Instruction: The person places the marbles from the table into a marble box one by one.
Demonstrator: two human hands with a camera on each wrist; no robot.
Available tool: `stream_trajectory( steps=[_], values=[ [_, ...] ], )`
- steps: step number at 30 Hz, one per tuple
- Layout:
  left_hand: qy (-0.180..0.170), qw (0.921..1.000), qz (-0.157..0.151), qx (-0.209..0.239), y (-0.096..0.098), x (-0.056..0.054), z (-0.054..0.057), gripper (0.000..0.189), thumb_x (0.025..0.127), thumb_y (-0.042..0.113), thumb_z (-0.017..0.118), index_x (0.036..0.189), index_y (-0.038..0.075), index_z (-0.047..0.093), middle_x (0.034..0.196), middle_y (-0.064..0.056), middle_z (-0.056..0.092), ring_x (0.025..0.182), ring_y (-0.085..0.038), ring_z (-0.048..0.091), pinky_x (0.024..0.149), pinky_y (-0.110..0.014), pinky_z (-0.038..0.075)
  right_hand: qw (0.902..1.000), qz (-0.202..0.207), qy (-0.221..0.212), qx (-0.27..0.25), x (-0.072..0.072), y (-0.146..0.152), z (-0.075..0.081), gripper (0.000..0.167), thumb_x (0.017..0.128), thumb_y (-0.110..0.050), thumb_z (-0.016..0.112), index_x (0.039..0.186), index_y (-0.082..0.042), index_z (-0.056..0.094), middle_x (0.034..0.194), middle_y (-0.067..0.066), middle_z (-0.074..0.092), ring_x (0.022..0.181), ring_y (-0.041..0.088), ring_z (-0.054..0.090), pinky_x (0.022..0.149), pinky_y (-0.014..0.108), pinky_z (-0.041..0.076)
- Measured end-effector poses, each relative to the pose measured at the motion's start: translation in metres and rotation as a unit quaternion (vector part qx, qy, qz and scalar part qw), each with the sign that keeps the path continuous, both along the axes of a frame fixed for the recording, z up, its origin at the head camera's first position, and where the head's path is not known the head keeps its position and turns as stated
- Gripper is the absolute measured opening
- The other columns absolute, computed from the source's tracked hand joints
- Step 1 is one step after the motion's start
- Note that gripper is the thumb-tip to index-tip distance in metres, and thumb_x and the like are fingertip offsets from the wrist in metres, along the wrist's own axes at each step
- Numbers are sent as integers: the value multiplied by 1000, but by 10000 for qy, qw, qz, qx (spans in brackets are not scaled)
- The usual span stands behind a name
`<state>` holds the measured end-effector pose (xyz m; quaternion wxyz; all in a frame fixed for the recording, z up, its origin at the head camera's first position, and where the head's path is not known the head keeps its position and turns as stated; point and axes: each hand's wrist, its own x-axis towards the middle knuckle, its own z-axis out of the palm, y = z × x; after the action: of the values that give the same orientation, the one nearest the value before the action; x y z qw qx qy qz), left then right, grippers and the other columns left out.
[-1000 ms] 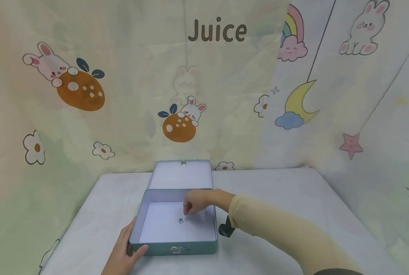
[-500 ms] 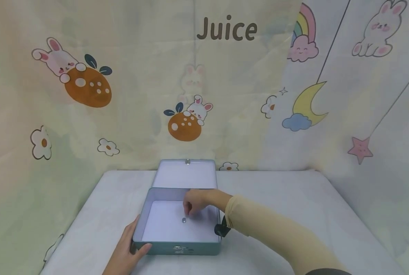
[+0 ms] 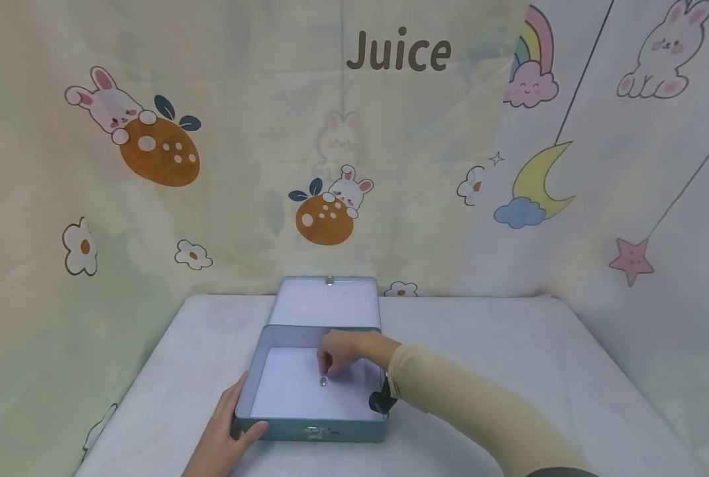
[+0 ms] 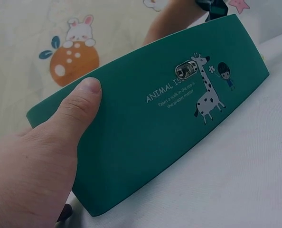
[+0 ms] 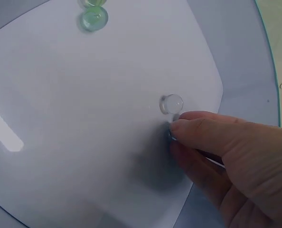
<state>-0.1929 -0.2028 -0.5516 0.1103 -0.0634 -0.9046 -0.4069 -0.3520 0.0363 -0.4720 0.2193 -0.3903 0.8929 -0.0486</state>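
Note:
An open green tin box (image 3: 311, 430) with a pale inside stands on the table. At its front left corner my left hand (image 3: 218, 424) grips it, the thumb (image 4: 86, 95) on the front face printed with a giraffe and the fingers along the left side. My right hand (image 3: 339, 351) reaches down into the box. Between its thumb and fingers it pinches a small bluish glass marble (image 5: 172, 135), mostly hidden by the fingertips. Right beside them a clear marble (image 5: 173, 103) lies on the box floor. Two greenish marbles, one of them whole in the right wrist view (image 5: 94, 18), sit farther off.
The box's lid (image 3: 325, 301) lies folded back behind it, with a metal clasp (image 3: 330, 281) at its far edge. A white cloth covers the table (image 3: 474, 371). Behind hangs a printed curtain (image 3: 241, 165) with rabbits and flowers.
The head view has turned slightly, so the whole scene slides right. Within the box, my right hand's fingertips have come left and closer to the visible marble. My left hand keeps its grip.

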Motion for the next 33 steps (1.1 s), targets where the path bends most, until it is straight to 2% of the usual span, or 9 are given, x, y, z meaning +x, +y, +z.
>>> stream_trajectory(
  steps=[7, 14, 18, 23, 25, 28, 30, 33],
  values=[
    [7, 10000, 57, -25, 0, 0, -3, 85, 84, 38, 70, 152, 19, 22, 143, -15, 39, 132, -38, 39, 103, -65, 33, 10000, 21, 22, 34, 2, -2, 0, 13, 79, -15, 75, 80, -27, 70, 75, -17, 61, 72, -1, 56, 68, 14, 47],
    [-294, 9995, 98, -41, 1, 2, 1, 86, 86, 43, 67, 152, 15, 19, 145, -16, 36, 134, -41, 36, 106, -65, 29, 9998, 63, 66, -156, 1, 2, 6, 14, 78, -17, 77, 86, -26, 71, 80, -16, 62, 77, -2, 56, 73, 13, 48],
    [-345, 9993, 83, -93, 1, 1, 3, 87, 87, 43, 66, 153, 16, 17, 146, -16, 35, 135, -41, 35, 106, -64, 29, 9984, 56, 135, -544, 0, 10, 20, 13, 81, -15, 75, 93, -21, 73, 85, -14, 66, 80, -2, 58, 75, 13, 49],
    [-65, 9999, 29, -117, 1, -2, 0, 86, 87, 40, 67, 153, 17, 17, 144, -16, 37, 134, -41, 36, 107, -63, 30, 9932, -102, 51, -1160, 5, 33, 47, 16, 85, -17, 71, 101, -17, 74, 94, -8, 70, 85, 0, 60, 77, 15, 51],
    [-2, 9999, 28, -148, 0, -3, -2, 87, 86, 41, 67, 153, 17, 17, 143, -16, 38, 133, -41, 37, 107, -62, 30, 9887, -248, 84, -1476, 9, 46, 57, 16, 86, -17, 71, 102, -18, 74, 96, -8, 71, 87, 1, 62, 78, 18, 53],
    [8, 9998, 34, -177, -1, -3, -4, 88, 86, 41, 67, 153, 16, 17, 143, -17, 38, 133, -41, 37, 107, -62, 30, 9780, -500, 378, -1989, 15, 69, 66, 16, 86, -18, 70, 102, -19, 74, 97, -9, 69, 88, 2, 63, 80, 21, 55],
    [13, 9998, 48, -198, -2, -3, -5, 88, 86, 41, 68, 153, 15, 18, 142, -17, 39, 132, -42, 38, 107, -62, 30, 9658, -780, 604, -2398, 20, 87, 67, 17, 86, -18, 70, 103, -17, 73, 97, -8, 68, 89, 5, 63, 80, 23, 56],
    [49, 9998, 45, -180, -1, -3, -5, 87, 85, 40, 68, 152, 14, 19, 142, -17, 39, 132, -42, 38, 106, -63, 30, 9393, -1379, 892, -3013, 28, 117, 63, 18, 87, -18, 69, 104, -15, 72, 97, -3, 67, 90, 9, 62, 79, 23, 56]
  ],
)
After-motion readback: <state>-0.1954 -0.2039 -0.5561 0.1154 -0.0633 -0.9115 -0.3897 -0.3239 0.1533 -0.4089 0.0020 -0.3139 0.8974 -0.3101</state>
